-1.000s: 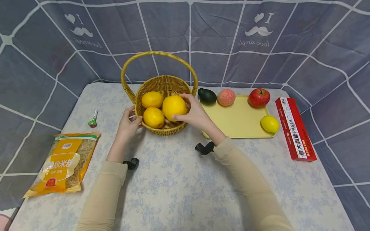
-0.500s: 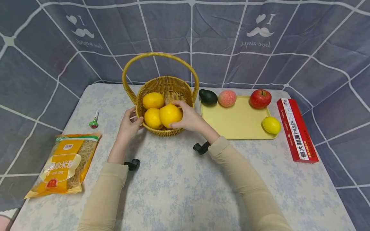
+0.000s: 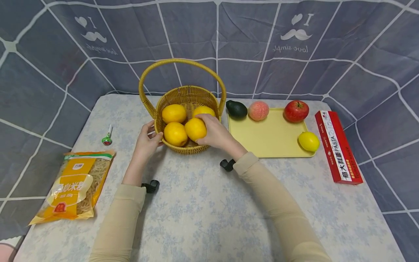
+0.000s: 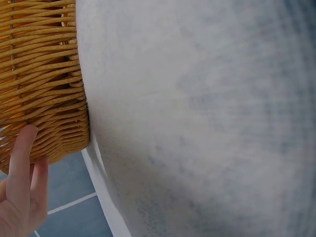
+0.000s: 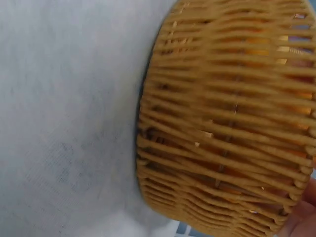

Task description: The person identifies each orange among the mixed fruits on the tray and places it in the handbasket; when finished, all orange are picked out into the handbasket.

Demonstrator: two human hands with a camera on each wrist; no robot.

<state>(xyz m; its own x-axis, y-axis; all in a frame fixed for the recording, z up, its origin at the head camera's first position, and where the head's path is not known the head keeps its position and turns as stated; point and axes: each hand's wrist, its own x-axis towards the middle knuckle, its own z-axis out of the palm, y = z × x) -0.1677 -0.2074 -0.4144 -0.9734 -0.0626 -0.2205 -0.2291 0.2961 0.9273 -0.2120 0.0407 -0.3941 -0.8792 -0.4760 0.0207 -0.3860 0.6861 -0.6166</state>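
Observation:
A wicker basket with a tall arched handle stands at the back of the table, with several rounded orange-yellow fruits in it. My left hand grips its left side, thumb at the rim; in the left wrist view the fingers lie against the woven wall. My right hand reaches in over the right front rim and holds one orange-yellow fruit, low among the others. Beside it lies a similar fruit, and another fruit shows behind the hand. The right wrist view shows mostly the basket's wall.
Right of the basket, a yellow tray has an avocado, a peach, an apple and a lemon around its edges. A red pasta box lies farther right. At left are a lollipop and a noodle bag.
My right hand has moved left and down into the basket with its fruit, which now sits lower. Another fruit has come into sight behind it. My left hand stays at the basket's side.

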